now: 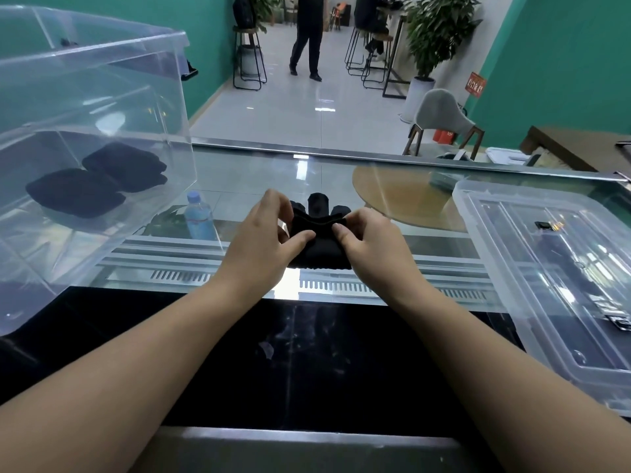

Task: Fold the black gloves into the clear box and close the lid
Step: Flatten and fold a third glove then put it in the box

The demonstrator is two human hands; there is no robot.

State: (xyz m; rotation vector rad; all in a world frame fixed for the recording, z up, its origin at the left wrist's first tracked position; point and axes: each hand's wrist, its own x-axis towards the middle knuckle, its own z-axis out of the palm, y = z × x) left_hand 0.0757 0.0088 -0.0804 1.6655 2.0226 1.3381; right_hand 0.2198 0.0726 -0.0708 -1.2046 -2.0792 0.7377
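A black glove (pixel 319 245) lies on the glass counter in the middle, its fingers pointing away from me and its near part folded over. My left hand (pixel 264 233) pinches its left side and my right hand (pixel 367 238) pinches its right side. The clear box (pixel 102 97) stands open at the left, and two folded black gloves (pixel 99 184) lie on its floor. Its clear lid (pixel 553 278) rests flat on the counter at the right.
The glass counter (pixel 256 172) has a metal far edge and a dark strip near me. Under the glass a water bottle (pixel 199 216) shows. Beyond the counter are stools, plants, a grey chair and a person standing on the tiled floor.
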